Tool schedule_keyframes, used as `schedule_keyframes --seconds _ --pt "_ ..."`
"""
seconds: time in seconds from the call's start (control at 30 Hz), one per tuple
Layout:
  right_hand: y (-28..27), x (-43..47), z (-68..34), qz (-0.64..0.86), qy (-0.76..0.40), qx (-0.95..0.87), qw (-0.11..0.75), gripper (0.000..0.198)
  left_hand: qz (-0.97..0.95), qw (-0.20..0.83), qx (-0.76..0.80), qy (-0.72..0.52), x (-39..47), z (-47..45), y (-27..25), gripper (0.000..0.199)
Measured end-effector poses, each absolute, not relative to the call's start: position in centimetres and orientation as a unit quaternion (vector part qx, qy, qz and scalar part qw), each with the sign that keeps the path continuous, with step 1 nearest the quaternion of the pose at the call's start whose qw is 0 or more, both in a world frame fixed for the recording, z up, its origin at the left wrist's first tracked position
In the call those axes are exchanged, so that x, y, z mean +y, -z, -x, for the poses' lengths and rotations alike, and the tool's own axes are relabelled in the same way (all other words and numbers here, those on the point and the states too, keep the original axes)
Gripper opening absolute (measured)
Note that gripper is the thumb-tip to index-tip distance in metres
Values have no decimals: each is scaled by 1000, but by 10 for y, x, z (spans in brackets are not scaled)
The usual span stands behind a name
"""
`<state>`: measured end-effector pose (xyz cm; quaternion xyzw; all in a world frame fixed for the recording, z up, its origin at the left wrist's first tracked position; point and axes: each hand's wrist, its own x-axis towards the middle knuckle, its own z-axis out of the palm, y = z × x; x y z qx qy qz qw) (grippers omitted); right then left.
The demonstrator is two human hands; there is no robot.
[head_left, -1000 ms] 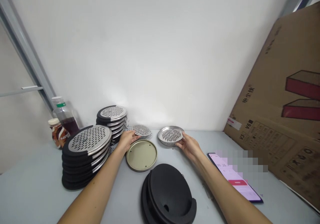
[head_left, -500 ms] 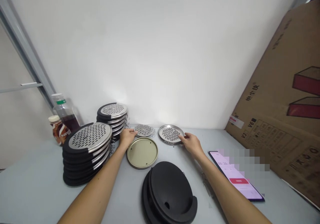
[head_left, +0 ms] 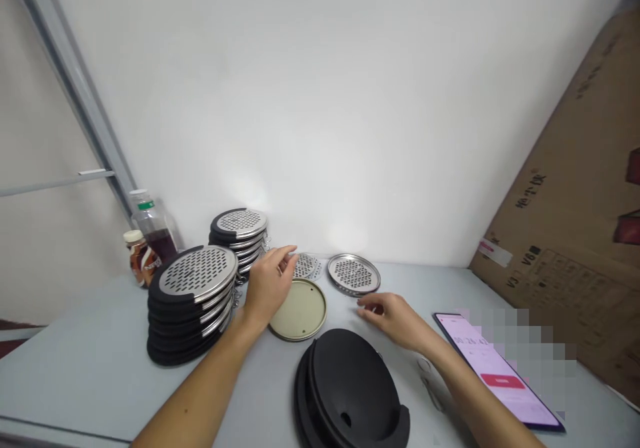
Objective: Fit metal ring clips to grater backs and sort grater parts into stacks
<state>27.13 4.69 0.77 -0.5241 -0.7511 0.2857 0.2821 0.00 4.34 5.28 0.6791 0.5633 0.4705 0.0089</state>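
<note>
My left hand (head_left: 270, 285) is raised over the left edge of a round olive-green plate (head_left: 299, 309), fingers and thumb apart, with nothing seen in it. Behind that hand, partly covered by it, lie perforated metal discs (head_left: 306, 266). A round grater disc with a raised metal rim (head_left: 354, 275) rests near the wall. Just in front of it, my right hand (head_left: 393, 316) hovers with thumb and fingers parted and nothing visible between them. Closest to me, black round bowl-like parts (head_left: 350, 388) are stacked, the top one tilted.
Two stacks of black-and-metal graters stand at left, one nearer (head_left: 195, 301) and one by the wall (head_left: 240, 235). Behind them are a clear bottle of dark liquid (head_left: 157, 228) and a brown jar (head_left: 143, 258). Right: metal clips (head_left: 430, 381), a phone (head_left: 500, 375), a large carton (head_left: 560, 235).
My left hand has come off the perforated discs and lifted toward me. My right hand has let go of the rimmed grater disc and drawn back. The view has shifted slightly left.
</note>
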Motion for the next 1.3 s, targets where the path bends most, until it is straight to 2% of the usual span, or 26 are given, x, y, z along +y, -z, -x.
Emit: schedule_keyframes --seconds 0.13,0.2,0.27,0.33,0.4,0.53,0.63,0.9,1.1,1.17,1.3 --pt "-12 29 -265 478 -324 -792 199 35 -695 -121 518 -483 -1 19 -89 24" --pt "-13 26 -262 474 -337 -796 168 38 -665 -180 571 -446 -12 54 -99 27" --pt "-14 24 -261 475 -340 -798 148 37 -607 -197 670 -379 -14 101 -103 37" --pt "-15 23 -260 474 -339 -802 132 30 -558 -146 756 -310 -12 149 -105 53" --pt "-16 24 -261 470 -343 -804 119 25 -522 -53 807 -270 -9 187 -104 58" --pt "-16 25 -264 473 -358 -796 123 34 -480 99 810 -324 -5 214 -98 46" --pt "-14 28 -265 486 -362 -784 132 39 -465 98 805 -356 -1 212 -92 39" --pt "-15 35 -267 495 -326 -773 226 44 -446 -2 792 -418 -8 198 -102 31" --pt "-29 32 -262 454 -402 -693 390 40 -446 -14 717 -535 -18 138 -132 29" --pt "-33 30 -260 428 -444 -642 457 40 -495 5 668 -556 -13 100 -135 31" --pt "-35 31 -260 362 -537 -537 541 43 -620 127 561 -534 7 8 -123 27"
